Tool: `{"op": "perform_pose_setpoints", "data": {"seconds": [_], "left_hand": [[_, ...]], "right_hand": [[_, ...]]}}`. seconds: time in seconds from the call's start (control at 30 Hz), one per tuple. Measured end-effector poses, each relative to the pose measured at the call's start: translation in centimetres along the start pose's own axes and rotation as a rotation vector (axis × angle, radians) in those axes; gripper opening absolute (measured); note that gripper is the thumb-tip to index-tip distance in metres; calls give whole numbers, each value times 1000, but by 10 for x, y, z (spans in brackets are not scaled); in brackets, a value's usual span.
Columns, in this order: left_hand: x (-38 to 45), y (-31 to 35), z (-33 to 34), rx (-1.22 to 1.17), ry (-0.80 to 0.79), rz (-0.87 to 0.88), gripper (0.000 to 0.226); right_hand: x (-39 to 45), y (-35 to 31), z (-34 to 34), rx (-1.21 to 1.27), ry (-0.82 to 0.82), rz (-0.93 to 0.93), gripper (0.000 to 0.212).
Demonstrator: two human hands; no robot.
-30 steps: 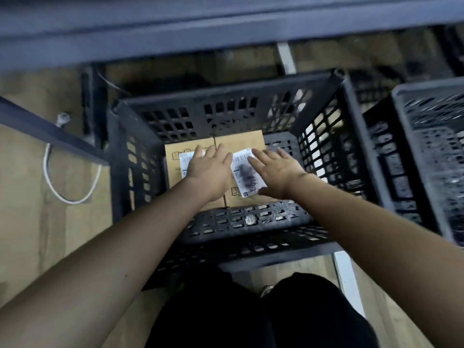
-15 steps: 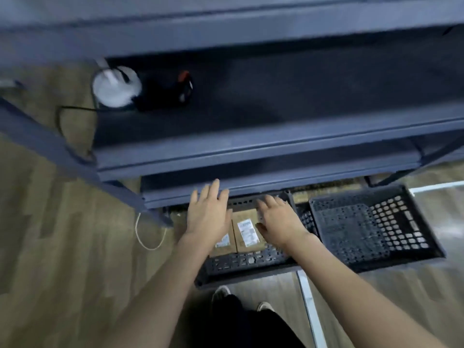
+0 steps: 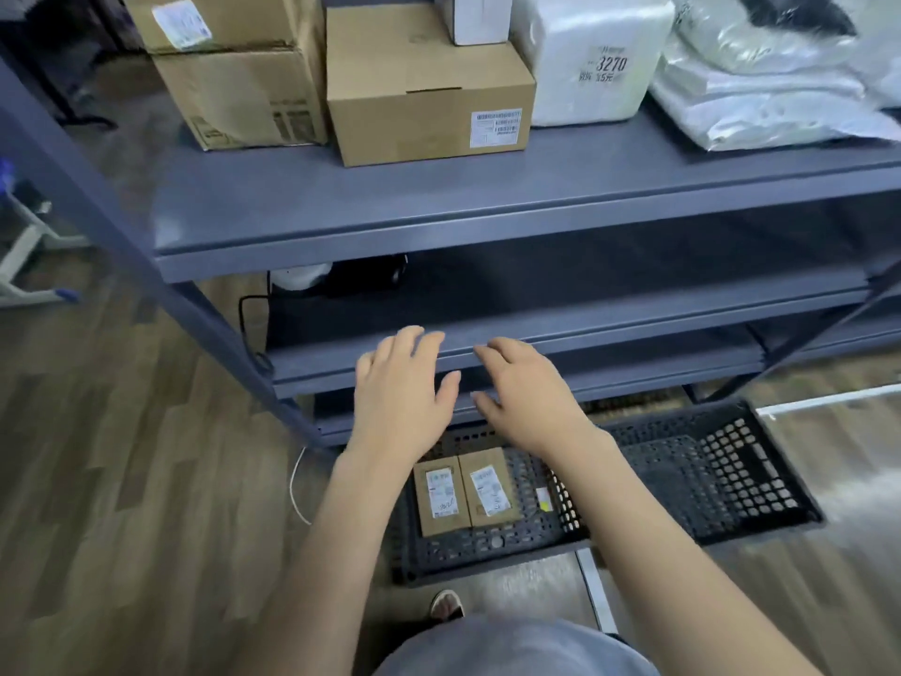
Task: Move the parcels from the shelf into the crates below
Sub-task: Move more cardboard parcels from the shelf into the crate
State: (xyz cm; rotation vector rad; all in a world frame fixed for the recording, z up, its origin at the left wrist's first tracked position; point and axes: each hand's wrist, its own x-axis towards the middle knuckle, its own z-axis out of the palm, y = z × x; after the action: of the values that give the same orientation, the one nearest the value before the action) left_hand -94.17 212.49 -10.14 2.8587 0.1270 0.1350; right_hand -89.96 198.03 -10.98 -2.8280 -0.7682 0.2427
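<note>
Both grips, the left hand (image 3: pixel 397 397) and right hand (image 3: pixel 529 397), were held wide and empty, with two parcels (image 3: pixel 465 490) seen at 6 o'clock in the crate (image 3: pixel 487 553).

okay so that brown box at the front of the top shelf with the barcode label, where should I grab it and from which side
Probably take the brown box by its two side walls, left hand and right hand coming from the front. Its front face sits nearest the shelf edge. A small white box rests on top, and cartons crowd its left, so slide it forward first.
</note>
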Motion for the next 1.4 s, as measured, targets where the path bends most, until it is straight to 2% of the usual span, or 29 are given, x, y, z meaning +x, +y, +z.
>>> {"op": "perform_pose_setpoints", "data": {"seconds": [0.33, 0.53, 0.8, 1.0, 1.2, 1.4], "left_hand": [[34, -13, -54, -13, 123, 40, 45], [64, -16, -83, -10, 171, 46, 45], [141, -30, -149, 178, 238, 62, 46], [197, -64, -191, 339, 270, -3, 50], [239, -121, -233, 504, 259, -117, 72], [262, -169, -242, 427, 132, -290, 114]], "right_hand": [[21, -9, -65, -11, 218, 1, 59], [47, -7, -94, -31, 264, -49, 57], [125, 1, -168, -120, 332, -150, 56], [200, -26, -211, -206, 278, -272, 59], [276, -76, -231, -190, 192, -339, 69], [324, -112, -234, -83, 151, -284, 83]]}}
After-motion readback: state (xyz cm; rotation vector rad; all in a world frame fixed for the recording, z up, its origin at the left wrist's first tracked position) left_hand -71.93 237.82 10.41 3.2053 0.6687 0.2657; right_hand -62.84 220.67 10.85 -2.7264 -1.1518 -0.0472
